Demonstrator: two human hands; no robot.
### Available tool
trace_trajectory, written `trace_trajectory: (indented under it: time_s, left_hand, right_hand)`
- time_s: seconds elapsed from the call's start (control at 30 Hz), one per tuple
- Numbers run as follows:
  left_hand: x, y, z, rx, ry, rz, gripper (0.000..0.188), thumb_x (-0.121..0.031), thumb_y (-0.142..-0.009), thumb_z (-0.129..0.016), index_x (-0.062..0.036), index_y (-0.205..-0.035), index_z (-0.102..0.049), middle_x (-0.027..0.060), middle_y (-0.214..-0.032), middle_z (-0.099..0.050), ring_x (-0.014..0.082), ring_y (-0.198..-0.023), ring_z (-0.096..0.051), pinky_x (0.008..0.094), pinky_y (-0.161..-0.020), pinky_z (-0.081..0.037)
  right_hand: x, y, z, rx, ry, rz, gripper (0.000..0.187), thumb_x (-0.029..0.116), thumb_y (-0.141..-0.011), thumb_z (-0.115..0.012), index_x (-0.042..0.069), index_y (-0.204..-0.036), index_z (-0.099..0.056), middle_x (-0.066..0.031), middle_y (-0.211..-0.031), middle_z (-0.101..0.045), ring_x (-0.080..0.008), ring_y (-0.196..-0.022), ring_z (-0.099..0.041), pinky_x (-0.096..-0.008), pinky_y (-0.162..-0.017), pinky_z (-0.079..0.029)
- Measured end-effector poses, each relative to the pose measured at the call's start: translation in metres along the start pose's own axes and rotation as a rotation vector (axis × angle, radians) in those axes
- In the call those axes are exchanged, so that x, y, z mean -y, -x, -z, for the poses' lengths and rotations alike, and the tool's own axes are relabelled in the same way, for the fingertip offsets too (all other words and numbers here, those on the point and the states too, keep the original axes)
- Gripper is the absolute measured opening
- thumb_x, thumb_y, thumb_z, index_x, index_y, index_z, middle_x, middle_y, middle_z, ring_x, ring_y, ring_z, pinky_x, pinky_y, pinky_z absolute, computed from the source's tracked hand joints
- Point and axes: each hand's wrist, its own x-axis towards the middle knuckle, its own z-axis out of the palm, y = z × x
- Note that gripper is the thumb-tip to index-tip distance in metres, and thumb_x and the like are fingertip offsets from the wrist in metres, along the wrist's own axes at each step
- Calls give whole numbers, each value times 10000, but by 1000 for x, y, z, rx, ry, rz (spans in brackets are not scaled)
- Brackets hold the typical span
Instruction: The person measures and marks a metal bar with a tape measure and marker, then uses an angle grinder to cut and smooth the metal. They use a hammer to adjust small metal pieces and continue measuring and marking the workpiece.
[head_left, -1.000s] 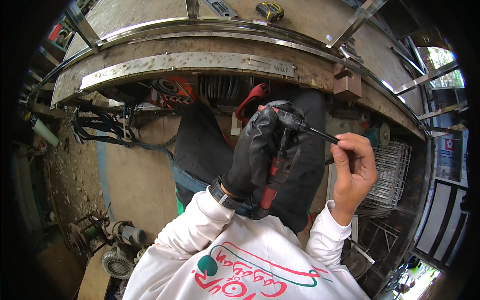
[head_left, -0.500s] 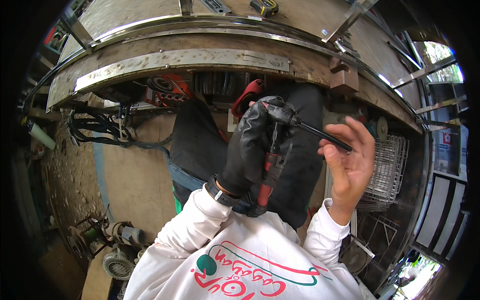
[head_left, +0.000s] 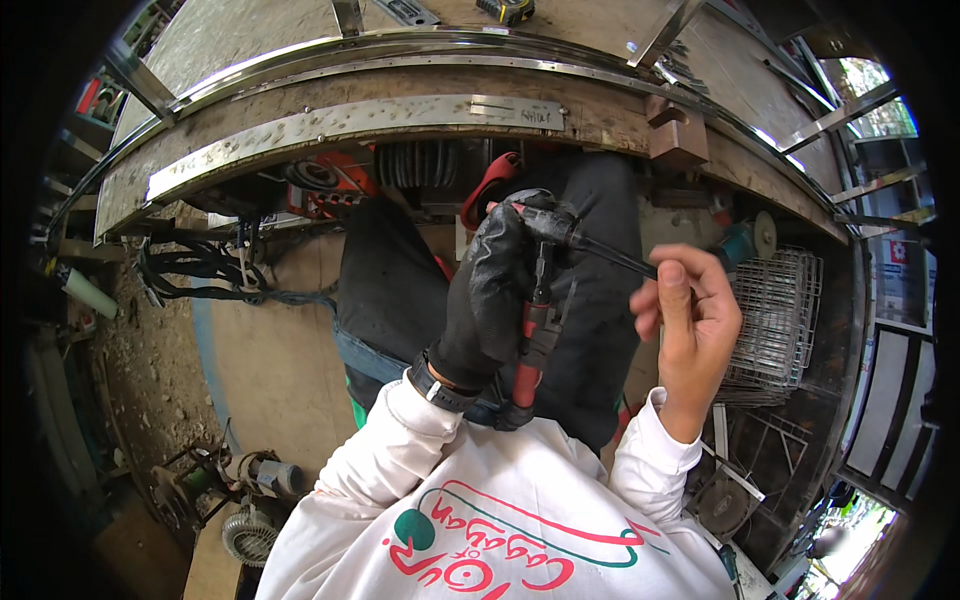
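In my left hand [head_left: 488,290], which wears a black glove, is a TIG welding torch [head_left: 533,345] with a red and black handle. The gloved fingers are closed around its black head, above my lap, and the handle hangs down toward my shirt. A long, thin black back cap [head_left: 612,256] sticks out from the torch head to the right. My bare right hand [head_left: 695,320] is at the far end of this cap, thumb and fingers closed about it; the tip is hidden behind them.
A wooden workbench edge [head_left: 400,118] with metal strips runs across in front of my knees. A tape measure [head_left: 505,10] lies on it. Below are a red helmet-like item [head_left: 490,188] and black cables [head_left: 190,270]. Right stand an angle grinder [head_left: 740,245] and wire racks [head_left: 775,320].
My right hand has closed from loosely spread fingers onto the end of the back cap. My left hand keeps its hold on the torch; the view has shifted slightly.
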Motion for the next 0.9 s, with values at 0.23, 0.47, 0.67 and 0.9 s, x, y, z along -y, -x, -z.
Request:
trace_trajectory:
  time_s: [0.23, 0.47, 0.67, 0.9]
  left_hand:
    - [5, -1, 1, 44, -107, 16, 441, -400, -1148, -449, -48, -1390, -558, 144, -1324, -674, 261, -1176, -673, 404, -1086, -519]
    - [1, 2, 0, 77, 205, 150, 429, -407, -1147, -450, -72, -1392, -559, 139, -1316, -681, 252, -1119, -701, 387, -968, -578]
    - [2, 1, -1, 111, 262, 163, 435, -411, -1150, -438, -75, -1397, -561, 137, -1311, -687, 250, -1094, -709, 384, -943, -588]
    - [-1, -1, 6, 117, 432, 168, 436, -388, -1148, -452, -57, -1410, -561, 153, -1316, -689, 271, -1106, -704, 406, -988, -568]
  right_hand:
    - [-21, -2, 0, -52, 80, 505, 189, -12, -920, -800, 12, -1051, -665, -137, -972, -742, -197, -888, -716, -295, -823, -553]
    - [-27, 4, 6, -51, -82, 358, 299, -13, -931, -781, -7, -1199, -646, -125, -1065, -740, -141, -910, -703, -256, -800, -567]
    - [-26, 4, 9, 108, -346, 177, 267, -1, -921, -796, -28, -1161, -681, -112, -1069, -686, -124, -836, -659, -251, -714, -555]
    - [-31, -5, 17, 109, -491, 434, 240, 165, -998, -751, -24, -1125, -675, -132, -1083, -599, -186, -820, -612, -337, -760, -557]
